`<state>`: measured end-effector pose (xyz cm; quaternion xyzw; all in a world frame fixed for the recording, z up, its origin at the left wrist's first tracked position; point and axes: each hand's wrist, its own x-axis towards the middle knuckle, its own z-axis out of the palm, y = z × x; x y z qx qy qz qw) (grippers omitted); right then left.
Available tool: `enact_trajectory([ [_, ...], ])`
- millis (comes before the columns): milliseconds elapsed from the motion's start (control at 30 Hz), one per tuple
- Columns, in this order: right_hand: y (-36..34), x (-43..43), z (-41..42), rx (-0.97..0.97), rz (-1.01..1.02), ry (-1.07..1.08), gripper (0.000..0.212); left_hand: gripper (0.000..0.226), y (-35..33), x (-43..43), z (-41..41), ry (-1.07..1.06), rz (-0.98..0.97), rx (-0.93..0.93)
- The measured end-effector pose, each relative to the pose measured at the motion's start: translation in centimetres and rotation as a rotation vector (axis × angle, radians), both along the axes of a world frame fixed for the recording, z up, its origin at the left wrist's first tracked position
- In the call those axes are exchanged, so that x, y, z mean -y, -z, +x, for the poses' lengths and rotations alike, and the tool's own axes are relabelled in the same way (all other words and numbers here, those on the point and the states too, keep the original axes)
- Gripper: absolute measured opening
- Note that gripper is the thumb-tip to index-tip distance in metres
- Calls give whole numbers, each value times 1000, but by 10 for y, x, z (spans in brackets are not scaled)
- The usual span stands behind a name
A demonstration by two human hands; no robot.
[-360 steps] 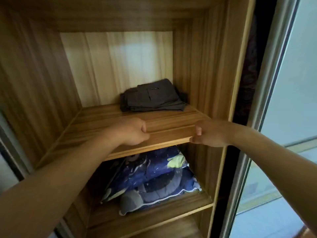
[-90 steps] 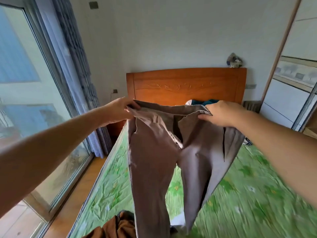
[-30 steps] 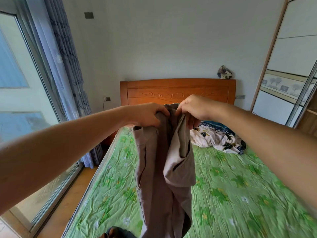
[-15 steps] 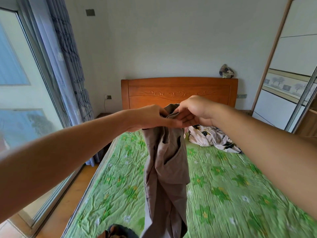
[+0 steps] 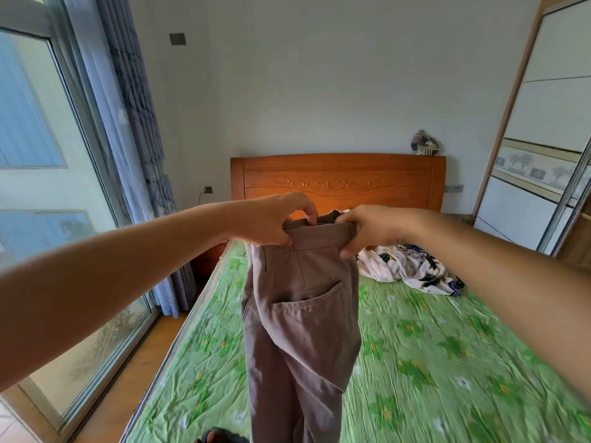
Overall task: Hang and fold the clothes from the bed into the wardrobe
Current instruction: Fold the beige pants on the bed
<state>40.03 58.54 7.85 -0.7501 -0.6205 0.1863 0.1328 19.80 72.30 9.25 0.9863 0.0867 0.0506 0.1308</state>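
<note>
Green flowered sheets cover the bed (image 5: 431, 362) below a wooden headboard (image 5: 335, 180). Above it hang taupe trousers (image 5: 300, 314), folded lengthwise, with the left hand (image 5: 268, 220) and right hand (image 5: 371, 230) each pinching the waistband. One patterned garment (image 5: 412, 270) lies crumpled near the headboard.

Bare L forearm (image 5: 128, 266) from frame's lower left, bare R forearm (image 5: 495, 282) from lower right, w/ bare L hand (image 5: 267, 223) & R hand (image 5: 374, 231).

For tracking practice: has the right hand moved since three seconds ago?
Yes. The right hand, gripping the trousers, has moved left, from near the right end of the headboard toward its middle.
</note>
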Motion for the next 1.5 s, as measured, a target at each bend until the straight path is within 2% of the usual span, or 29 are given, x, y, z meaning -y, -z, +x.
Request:
enact_trajectory([
  [33, 4, 1, 2, 2, 25, 21, 16, 50, -1, 1, -2, 24, 13, 7],
  [133, 5, 2, 10, 48, 202, 94, 30, 46, 1, 2, -11, 51, 72, 63],
  [267, -10, 5, 13, -55, 347, 79, 34, 44, 3, -4, -31, 87, 171, 184],
  [367, -22, 9, 19, -69, 402, 94, 35, 49, 6, -8, -44, 81, 256, 248],
  [600, -32, 16, 26, -86, 426, 124, 43, 28, 5, -7, -52, 101, 445, 309],
  [767, -33, 25, 29, -104, 435, 141, 45, 24, 4, -12, -46, 59, 447, 191],
  [900, -33, 33, 33, -95, 455, 130, 32, 27, 6, -15, -43, 14, 475, 167],
  [1033, -32, 36, 35, -124, 475, 128, 33, 33, 5, -7, -36, 2, 332, 7],
  [1100, -32, 37, 37, -109, 469, 126, 34, 33, 1, -2, -32, -21, 335, -19],
  [1233, -42, 43, 40, 23, 461, 135, 41, 21, -34, -1, -31, -68, 316, 87],
  [1367, -86, 53, 35, 253, 543, 121, 56, 28, -102, -6, -25, -173, 281, 179],
  [1433, -114, 58, 35, 174, 710, 129, 56, 6, -132, -4, -24, -162, 251, 359],
  [1500, -132, 65, 35, -34, 801, 74, 45, 14, -149, -2, -27, -138, 177, 494],
])
